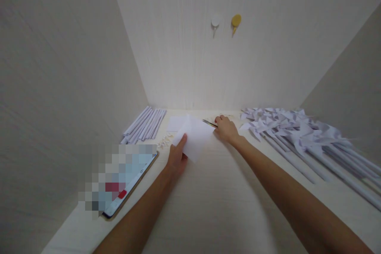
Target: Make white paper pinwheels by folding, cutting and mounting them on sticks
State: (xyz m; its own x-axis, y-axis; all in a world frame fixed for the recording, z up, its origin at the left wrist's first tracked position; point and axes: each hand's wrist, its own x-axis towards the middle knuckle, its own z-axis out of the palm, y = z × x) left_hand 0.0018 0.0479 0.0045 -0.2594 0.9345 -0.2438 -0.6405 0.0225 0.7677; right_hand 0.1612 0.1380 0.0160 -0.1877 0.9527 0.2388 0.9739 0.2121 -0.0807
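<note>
Nearest us, our left hand (pixel 176 159) pinches the white square paper sheet (pixel 195 137) above the pale wooden table (pixel 220 190). Beyond, our right hand (pixel 226 127) grips slim metal scissors (pixel 209 123) at the sheet's far edge: cutting seems underway, needing steady alignment.

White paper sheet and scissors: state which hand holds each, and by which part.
The left hand pinches the white paper sheet at its lower left edge. The right hand grips the scissors at the handle end; only the blades show.

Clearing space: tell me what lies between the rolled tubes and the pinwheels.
Head view: the paper sheet in the left hand, scissors under the right hand.
</note>
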